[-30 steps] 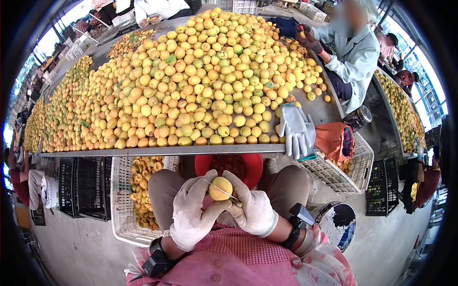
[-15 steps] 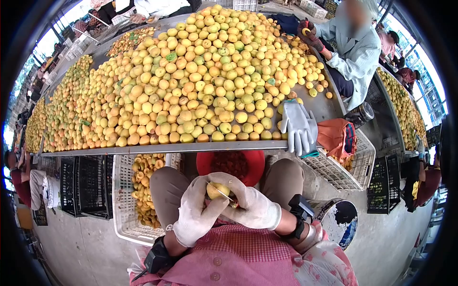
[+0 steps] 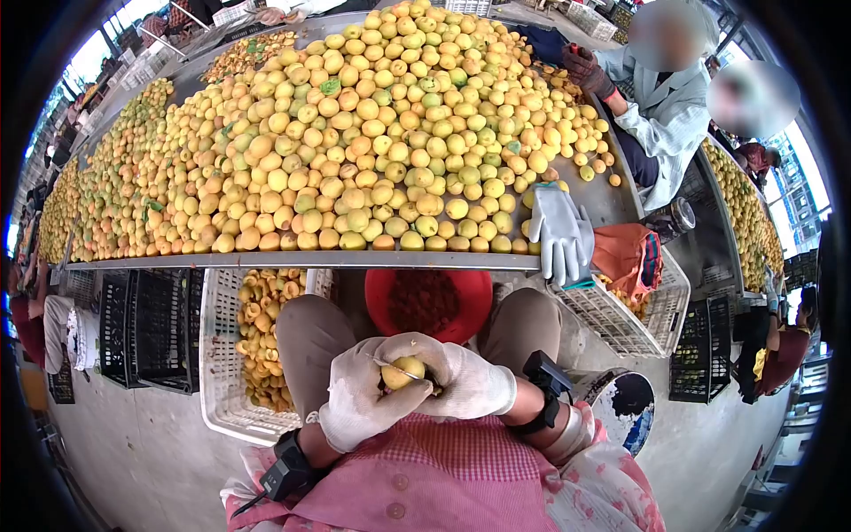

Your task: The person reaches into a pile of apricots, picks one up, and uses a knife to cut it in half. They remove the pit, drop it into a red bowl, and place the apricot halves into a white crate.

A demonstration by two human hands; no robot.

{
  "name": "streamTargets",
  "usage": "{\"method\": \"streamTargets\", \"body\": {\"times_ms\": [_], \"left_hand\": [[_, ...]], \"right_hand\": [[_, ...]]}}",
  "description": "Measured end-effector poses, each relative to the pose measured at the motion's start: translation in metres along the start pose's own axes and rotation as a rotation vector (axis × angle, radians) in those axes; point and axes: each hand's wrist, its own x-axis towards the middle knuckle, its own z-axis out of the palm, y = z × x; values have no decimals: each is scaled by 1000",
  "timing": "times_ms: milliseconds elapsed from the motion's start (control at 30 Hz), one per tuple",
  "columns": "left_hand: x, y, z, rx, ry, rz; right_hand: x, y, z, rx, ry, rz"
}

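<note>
In white knit gloves, both my hands meet above my lap. The fingers of my left hand [image 3: 365, 395] are wrapped round a yellow apricot [image 3: 396, 378]. My right hand [image 3: 468, 379] is closed at the apricot's other side and grips a small knife, its thin blade [image 3: 411, 375] lying across the fruit; the handle is hidden in the glove. Just beyond my hands, between my knees, stands a red basin [image 3: 480, 306] with dark reddish-brown bits in it. A big heap of whole apricots [image 3: 355, 151] covers the metal table in front.
A white crate [image 3: 213, 372] of halved apricots stands at my left knee. Grey gloves [image 3: 560, 232] hang over the table edge [image 3: 310, 261], beside an orange cloth [image 3: 625, 257] on another crate [image 3: 669, 310]. A bucket [image 3: 620, 408] stands right. A co-worker [image 3: 665, 115] sits across the table.
The apricot has turned in my fingers, and the blade now lies across its upper face. The view has shifted slightly. The co-worker's gloved hands have moved.
</note>
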Motion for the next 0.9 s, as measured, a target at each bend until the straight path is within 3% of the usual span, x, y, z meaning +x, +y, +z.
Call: {"method": "streamTargets", "body": {"times_ms": [267, 433, 500, 633, 733, 900], "left_hand": [[-13, -16, -3, -73, -22, 66], [-16, -43, 7, -174, -73, 29], [-17, -32, 11, -254, 30, -81], [-10, -14, 5, -204, 45, -239], [-8, -11, 8, -220, 91, -266], [-9, -16, 15, -276, 104, -314]], "right_hand": [[2, -12, 5, 60, -67, 98], [3, -23, 6, 123, -43, 393], [2, -8, 7, -50, 49, 144], [2, -2, 7, -68, 81, 139], [4, -8, 5, -268, 118, 149], [5, -9, 3, -353, 94, 143]]}}
